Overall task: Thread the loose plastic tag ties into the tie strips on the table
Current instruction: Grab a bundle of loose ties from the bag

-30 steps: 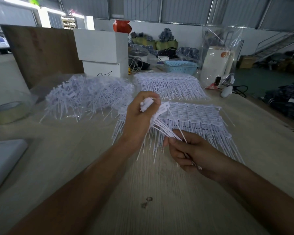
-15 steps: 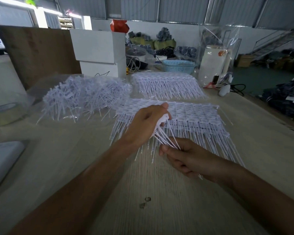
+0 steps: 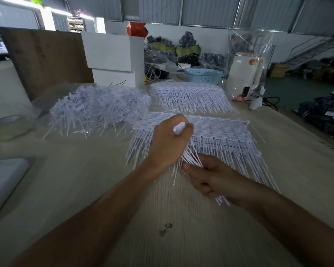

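Note:
My left hand (image 3: pixel 169 143) grips the head end of a small bundle of white tag ties (image 3: pixel 191 155), raised just over the near tie strip mat (image 3: pixel 226 135). My right hand (image 3: pixel 206 176) pinches the thin tails of the same bundle, whose tips stick out below the palm. A heap of loose tag ties (image 3: pixel 97 108) lies on clear plastic to the left. A second tie strip mat (image 3: pixel 189 97) lies farther back on the wooden table (image 3: pixel 181 218).
White boxes (image 3: pixel 114 58) and a brown board (image 3: pixel 45 58) stand behind the heap. A blue basket (image 3: pixel 203 75), a bagged white container (image 3: pixel 243 74) and cables sit at the back right. A tape roll (image 3: pixel 6 128) and a grey pad (image 3: pixel 2 182) lie left.
My left hand dipped toward the near mat and has come back up, so the white heads of the bundle show above the fist again. My right hand stays on the tails.

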A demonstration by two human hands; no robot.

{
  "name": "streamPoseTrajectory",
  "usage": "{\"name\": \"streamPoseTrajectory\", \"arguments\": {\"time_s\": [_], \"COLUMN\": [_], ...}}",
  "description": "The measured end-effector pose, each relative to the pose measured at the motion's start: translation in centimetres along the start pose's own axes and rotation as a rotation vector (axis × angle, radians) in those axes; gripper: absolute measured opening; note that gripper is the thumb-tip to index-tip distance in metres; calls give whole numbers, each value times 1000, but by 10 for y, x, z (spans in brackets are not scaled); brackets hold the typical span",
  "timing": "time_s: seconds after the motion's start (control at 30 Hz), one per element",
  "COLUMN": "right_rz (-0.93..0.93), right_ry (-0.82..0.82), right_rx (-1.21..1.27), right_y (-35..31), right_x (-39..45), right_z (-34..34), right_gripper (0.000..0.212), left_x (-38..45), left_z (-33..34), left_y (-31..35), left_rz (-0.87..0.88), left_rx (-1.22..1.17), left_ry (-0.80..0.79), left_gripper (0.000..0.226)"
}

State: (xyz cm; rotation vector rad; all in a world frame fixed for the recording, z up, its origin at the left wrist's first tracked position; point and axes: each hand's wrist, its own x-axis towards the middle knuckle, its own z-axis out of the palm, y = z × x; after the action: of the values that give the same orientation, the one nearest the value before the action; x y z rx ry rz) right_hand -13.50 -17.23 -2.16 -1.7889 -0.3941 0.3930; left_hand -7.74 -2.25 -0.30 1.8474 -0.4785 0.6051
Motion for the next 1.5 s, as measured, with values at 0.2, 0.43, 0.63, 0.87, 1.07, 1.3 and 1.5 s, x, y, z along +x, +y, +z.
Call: {"name": "streamPoseTrajectory", "arguments": {"time_s": [0.2,0.43,0.63,0.87,1.07,1.3,1.5], "right_rz": [-118,-286,-324,-278,-200,-109,97], "right_ry": [63,223,305,338,229,14,-127], "right_rx": [-154,-347,-603,-611,-504,-370,46], "right_y": [3,11,10,11,4,-8,-28], "right_x": [3,8,12,17,25,44,90], "right_z": [-7,-3,-2,-8,1,39,85], "right_gripper": [21,37,33,37,40,41,40], "left_x": [13,17,20,35,22,58,94], "left_z": [-20,-24,-38,-125,-183,-190,-196], "left_y": [-6,-21,-25,-81,-135,-134,-118], "left_rz": [-65,-151,-294,-208,-247,-189,-68], "left_rx": [-86,-99,-35,774,1181,825,597], "left_ry": [156,165,-82,-175,17,346,433], "left_gripper": [28,25,42,76,52,21,29]}}
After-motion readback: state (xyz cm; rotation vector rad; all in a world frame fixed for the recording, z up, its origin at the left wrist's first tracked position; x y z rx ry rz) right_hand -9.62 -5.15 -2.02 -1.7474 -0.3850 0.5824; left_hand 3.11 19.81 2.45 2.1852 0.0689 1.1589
